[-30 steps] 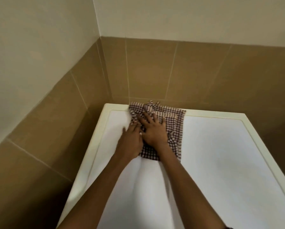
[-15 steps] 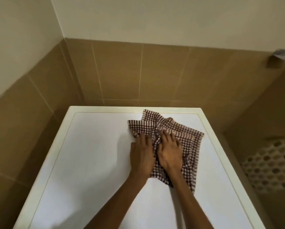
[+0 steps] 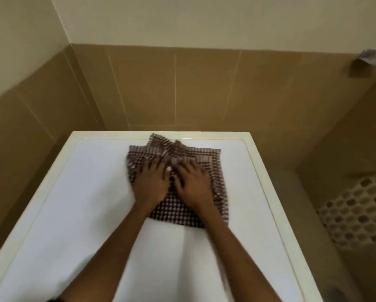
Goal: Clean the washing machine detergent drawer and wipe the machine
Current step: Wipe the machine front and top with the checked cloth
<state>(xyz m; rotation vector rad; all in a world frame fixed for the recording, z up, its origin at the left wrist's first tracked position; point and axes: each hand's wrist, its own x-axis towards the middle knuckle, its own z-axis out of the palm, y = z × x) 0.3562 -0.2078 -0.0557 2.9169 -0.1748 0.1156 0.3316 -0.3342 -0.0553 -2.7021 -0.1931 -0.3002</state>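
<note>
Checked cloth: woven fabric, matt, creased. Washing machine top: smooth white panel, slight sheen, cream rim. Wall tiles: tan, smooth, satin. Upper wall: matt cream paint.

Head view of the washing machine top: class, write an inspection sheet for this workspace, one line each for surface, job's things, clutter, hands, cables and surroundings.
Surface: washing machine top, white with a cream rim; the cloth lies on it.
Job's things: checked cloth, brown and white, rumpled, near the back edge; detergent drawer not in view.
Clutter: nothing seen.
Hands: left hand and right hand press side by side on the cloth, fingers spread.
Cables: nothing seen.
Surroundings: tiled wall, brown, behind and to the left; metal fitting on the wall at the right; honeycomb-patterned surface at the lower right.
</note>
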